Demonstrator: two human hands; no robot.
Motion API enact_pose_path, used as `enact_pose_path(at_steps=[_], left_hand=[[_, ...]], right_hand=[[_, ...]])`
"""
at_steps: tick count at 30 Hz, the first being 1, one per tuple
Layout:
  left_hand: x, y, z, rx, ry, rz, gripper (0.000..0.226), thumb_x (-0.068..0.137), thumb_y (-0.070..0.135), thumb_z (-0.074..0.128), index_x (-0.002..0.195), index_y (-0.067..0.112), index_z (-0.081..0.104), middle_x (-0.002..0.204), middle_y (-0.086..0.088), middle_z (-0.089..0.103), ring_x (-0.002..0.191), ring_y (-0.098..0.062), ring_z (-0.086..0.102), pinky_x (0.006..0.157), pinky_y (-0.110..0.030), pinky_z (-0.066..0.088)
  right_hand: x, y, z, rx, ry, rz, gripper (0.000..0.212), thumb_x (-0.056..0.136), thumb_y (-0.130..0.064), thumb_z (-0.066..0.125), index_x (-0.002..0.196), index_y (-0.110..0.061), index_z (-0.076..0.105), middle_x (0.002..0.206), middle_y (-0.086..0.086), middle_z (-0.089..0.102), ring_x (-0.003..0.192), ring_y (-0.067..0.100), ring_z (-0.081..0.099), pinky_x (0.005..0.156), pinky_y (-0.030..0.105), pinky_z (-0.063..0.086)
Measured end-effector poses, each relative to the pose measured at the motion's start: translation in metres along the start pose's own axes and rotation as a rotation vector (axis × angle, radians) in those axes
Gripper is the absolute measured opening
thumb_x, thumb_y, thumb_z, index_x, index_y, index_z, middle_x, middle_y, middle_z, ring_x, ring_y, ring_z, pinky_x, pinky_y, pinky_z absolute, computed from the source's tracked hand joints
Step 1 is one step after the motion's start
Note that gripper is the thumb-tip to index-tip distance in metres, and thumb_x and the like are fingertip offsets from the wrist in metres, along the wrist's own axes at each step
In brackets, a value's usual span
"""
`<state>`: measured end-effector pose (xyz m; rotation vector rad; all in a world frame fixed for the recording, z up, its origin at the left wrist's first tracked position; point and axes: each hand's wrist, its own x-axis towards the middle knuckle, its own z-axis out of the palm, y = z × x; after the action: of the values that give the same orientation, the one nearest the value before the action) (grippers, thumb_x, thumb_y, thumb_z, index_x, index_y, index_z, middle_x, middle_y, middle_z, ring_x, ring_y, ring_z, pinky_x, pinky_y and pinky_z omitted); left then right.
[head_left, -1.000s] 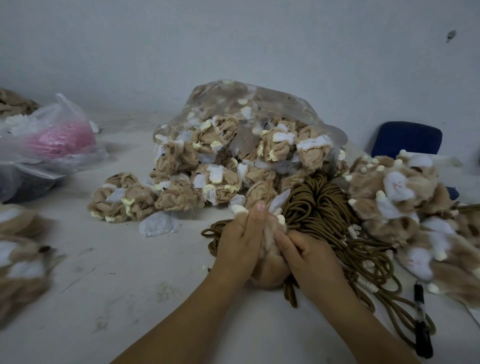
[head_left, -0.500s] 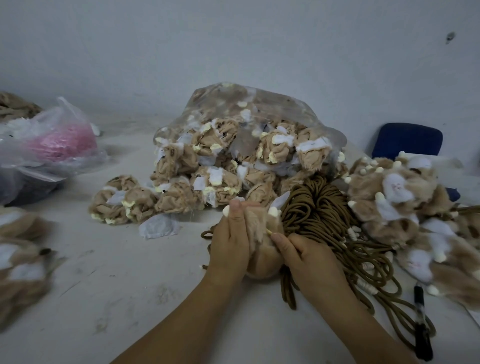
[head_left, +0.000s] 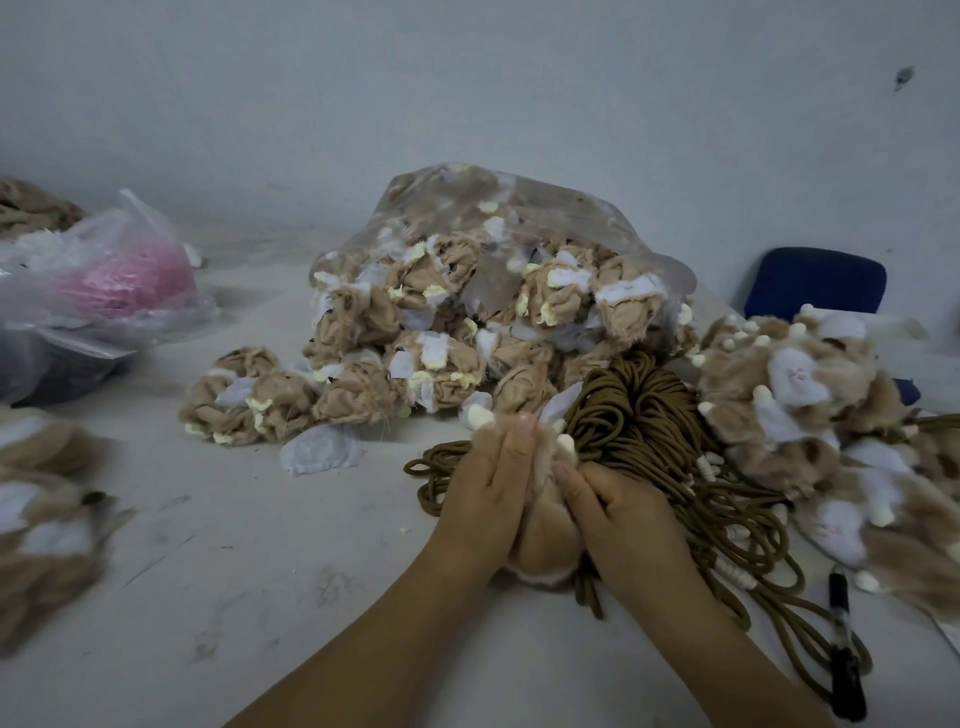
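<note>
Left hand (head_left: 488, 499) + right hand (head_left: 618, 514) both gripping the tan plush piece (head_left: 545, 540), tighter than 0.5 s ago
L thumb's back over its top, so prob still mid-turning, not done. Fuzzy, cream nubs poking out up top, sits btw the palms on the table (head_left: 260, 571), at the edge of the brown cords (head_left: 639, 415).

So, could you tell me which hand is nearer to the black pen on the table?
Right. The right hand grips the plush toy up-left of the pen; the left hand holds the toy's other side, farther off.
</note>
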<state>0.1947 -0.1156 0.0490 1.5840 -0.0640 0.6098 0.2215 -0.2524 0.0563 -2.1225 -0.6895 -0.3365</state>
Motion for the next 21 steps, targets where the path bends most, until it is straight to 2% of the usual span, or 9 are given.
enact_pose_path(at_steps=[3, 5, 7, 9, 11, 14, 17, 19, 21], left_hand=[[0.003, -0.004, -0.003, 0.247, 0.161, 0.114, 0.034, 0.091, 0.059, 0.038, 0.094, 0.028, 0.052, 0.096, 0.004, 0.055, 0.094, -0.007, 0.055, 0.082, -0.017, 0.044], [0.006, -0.004, -0.009, 0.344, 0.31, 0.145, 0.029, 0.097, 0.052, 0.04, 0.088, 0.026, 0.05, 0.093, 0.012, 0.05, 0.088, -0.001, 0.05, 0.075, -0.013, 0.04], [0.007, -0.001, -0.01, 0.297, 0.25, -0.002, 0.045, 0.099, 0.057, 0.034, 0.073, 0.025, 0.051, 0.073, 0.013, 0.055, 0.068, 0.0, 0.052, 0.059, -0.012, 0.039], [0.005, 0.002, -0.007, 0.195, 0.058, -0.277, 0.066, 0.087, 0.071, 0.023, 0.06, 0.024, 0.06, 0.058, 0.012, 0.063, 0.053, -0.001, 0.055, 0.048, -0.011, 0.039], [0.007, 0.004, -0.005, -0.145, -0.066, -0.517, 0.079, 0.087, 0.075, 0.021, 0.078, 0.018, 0.074, 0.073, -0.003, 0.074, 0.058, -0.013, 0.065, 0.05, -0.019, 0.047], [0.012, 0.005, -0.011, -0.54, -0.109, -0.598, 0.067, 0.094, 0.067, 0.034, 0.123, 0.015, 0.064, 0.111, -0.011, 0.073, 0.096, -0.021, 0.07, 0.077, -0.033, 0.053], [0.016, 0.004, -0.018, -0.633, -0.053, -0.614, 0.046, 0.095, 0.046, 0.052, 0.127, 0.014, 0.062, 0.108, -0.012, 0.072, 0.095, -0.024, 0.068, 0.083, -0.038, 0.055], [0.018, 0.005, -0.018, -0.634, -0.005, -0.584, 0.037, 0.099, 0.036, 0.05, 0.121, 0.012, 0.066, 0.101, -0.013, 0.073, 0.083, -0.022, 0.071, 0.071, -0.033, 0.057], [0.02, 0.006, -0.018, -0.593, 0.062, -0.532, 0.038, 0.099, 0.035, 0.048, 0.122, 0.011, 0.067, 0.103, -0.012, 0.074, 0.082, -0.02, 0.071, 0.067, -0.031, 0.055]], right_hand=[[0.003, 0.002, -0.003, 0.069, 0.104, 0.094, 0.052, 0.079, -0.069, 0.036, 0.059, -0.024, 0.054, 0.057, -0.007, 0.057, 0.052, 0.007, 0.051, 0.053, 0.032, 0.043], [0.005, 0.004, -0.008, 0.091, 0.175, 0.116, 0.053, 0.08, -0.068, 0.036, 0.058, -0.022, 0.051, 0.059, -0.006, 0.055, 0.053, 0.009, 0.05, 0.05, 0.025, 0.038], [0.005, 0.006, -0.01, 0.072, 0.196, 0.077, 0.052, 0.085, -0.065, 0.036, 0.06, -0.022, 0.052, 0.06, -0.004, 0.055, 0.055, 0.011, 0.051, 0.051, 0.024, 0.038], [0.003, 0.006, -0.009, 0.035, 0.144, 0.021, 0.049, 0.088, -0.062, 0.038, 0.063, -0.022, 0.054, 0.062, -0.003, 0.055, 0.058, 0.011, 0.053, 0.053, 0.028, 0.042], [0.002, 0.006, -0.008, -0.009, 0.071, -0.016, 0.048, 0.088, -0.062, 0.039, 0.062, -0.023, 0.053, 0.061, -0.004, 0.054, 0.059, 0.011, 0.053, 0.055, 0.035, 0.044], [0.002, 0.007, -0.009, -0.077, -0.011, -0.069, 0.056, 0.085, -0.067, 0.038, 0.059, -0.019, 0.05, 0.056, -0.001, 0.049, 0.055, 0.013, 0.05, 0.053, 0.038, 0.042], [0.002, 0.009, -0.009, -0.123, -0.055, -0.101, 0.058, 0.083, -0.07, 0.036, 0.056, -0.02, 0.046, 0.053, -0.001, 0.045, 0.053, 0.015, 0.047, 0.053, 0.039, 0.042], [0.003, 0.011, -0.009, -0.158, -0.051, -0.08, 0.059, 0.083, -0.071, 0.034, 0.056, -0.019, 0.045, 0.052, -0.001, 0.044, 0.052, 0.015, 0.046, 0.052, 0.04, 0.042], [0.004, 0.014, -0.011, -0.196, -0.036, -0.043, 0.061, 0.082, -0.071, 0.032, 0.057, -0.018, 0.048, 0.052, 0.0, 0.046, 0.051, 0.015, 0.047, 0.051, 0.039, 0.042]])
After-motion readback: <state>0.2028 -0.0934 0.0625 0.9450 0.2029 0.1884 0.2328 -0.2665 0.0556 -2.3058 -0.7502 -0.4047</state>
